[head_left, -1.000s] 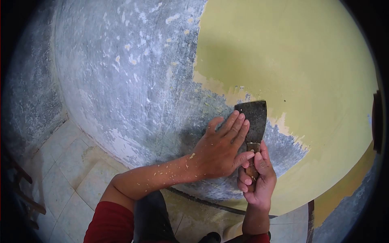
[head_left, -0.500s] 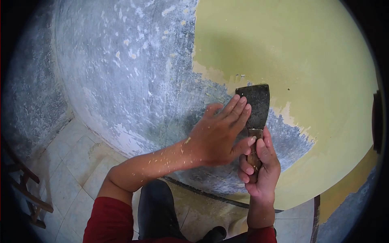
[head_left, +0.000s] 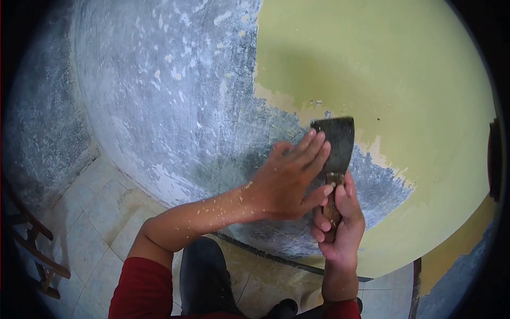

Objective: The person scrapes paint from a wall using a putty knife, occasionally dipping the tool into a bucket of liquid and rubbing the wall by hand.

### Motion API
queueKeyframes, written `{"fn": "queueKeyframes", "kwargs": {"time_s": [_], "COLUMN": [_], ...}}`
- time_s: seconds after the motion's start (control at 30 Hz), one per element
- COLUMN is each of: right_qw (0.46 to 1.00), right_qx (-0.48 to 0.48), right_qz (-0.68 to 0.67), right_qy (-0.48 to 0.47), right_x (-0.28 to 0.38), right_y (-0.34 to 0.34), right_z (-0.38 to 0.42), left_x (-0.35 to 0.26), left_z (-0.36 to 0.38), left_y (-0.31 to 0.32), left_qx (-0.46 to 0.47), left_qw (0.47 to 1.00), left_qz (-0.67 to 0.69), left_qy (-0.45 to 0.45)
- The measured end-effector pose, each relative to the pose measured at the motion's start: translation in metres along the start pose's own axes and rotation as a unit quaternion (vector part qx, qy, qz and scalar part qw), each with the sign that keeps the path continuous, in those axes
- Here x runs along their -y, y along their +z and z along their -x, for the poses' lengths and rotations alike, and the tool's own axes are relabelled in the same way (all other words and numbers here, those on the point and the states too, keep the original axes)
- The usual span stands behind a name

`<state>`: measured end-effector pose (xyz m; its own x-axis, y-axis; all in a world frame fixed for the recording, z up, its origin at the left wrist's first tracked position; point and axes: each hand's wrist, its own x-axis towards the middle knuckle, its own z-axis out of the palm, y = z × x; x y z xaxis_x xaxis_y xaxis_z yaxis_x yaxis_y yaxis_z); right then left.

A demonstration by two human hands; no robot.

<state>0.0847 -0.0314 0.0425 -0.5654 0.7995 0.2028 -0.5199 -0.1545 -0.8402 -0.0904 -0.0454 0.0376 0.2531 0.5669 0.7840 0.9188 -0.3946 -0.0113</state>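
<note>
My right hand (head_left: 344,223) is wrapped round the wooden handle of a paint scraper (head_left: 340,139). Its broad dark blade points up against the wall, with the edge near the ragged border of the yellow-green paint (head_left: 382,58). The fingers of my left hand (head_left: 284,181) are stretched out, and their tips rest on the left side of the blade. Its thumb lies close to the top of the handle. Grey bared wall (head_left: 175,111) spreads to the left of the scraper and below it. Yellow paint flakes dot my left forearm.
Pale floor tiles (head_left: 101,266) run along the wall's foot, with a dark strip at its base. Part of a wooden piece of furniture (head_left: 40,244) stands at the lower left. A dark object (head_left: 495,159) is at the right edge. My knee and shoe show below.
The scraper has slid slightly down the wall, with both my hands still on it. A small patch of paint just above the blade's edge now shows grey.
</note>
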Motion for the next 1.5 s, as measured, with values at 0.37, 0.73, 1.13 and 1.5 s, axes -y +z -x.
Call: {"fn": "queueKeyframes", "kwargs": {"time_s": [0.37, 0.73, 1.13, 1.5], "right_qw": [0.999, 1.000, 0.999, 0.999], "right_qx": [0.035, 0.020, 0.018, 0.026], "right_qz": [-0.008, -0.003, -0.026, -0.014], "right_qy": [0.021, 0.021, 0.010, -0.013], "right_x": [0.003, -0.011, -0.008, -0.015], "right_y": [0.006, 0.008, 0.016, 0.019], "right_z": [0.000, 0.010, 0.002, -0.006], "left_x": [0.017, 0.011, 0.015, 0.020], "left_z": [0.000, 0.013, 0.004, 0.003], "left_y": [-0.014, -0.011, -0.011, -0.022], "left_qx": [0.035, 0.078, 0.031, 0.043], "left_qw": [0.999, 0.996, 0.999, 0.999], "left_qz": [0.006, -0.014, 0.000, -0.011], "left_qy": [0.019, 0.027, 0.029, 0.011]}}
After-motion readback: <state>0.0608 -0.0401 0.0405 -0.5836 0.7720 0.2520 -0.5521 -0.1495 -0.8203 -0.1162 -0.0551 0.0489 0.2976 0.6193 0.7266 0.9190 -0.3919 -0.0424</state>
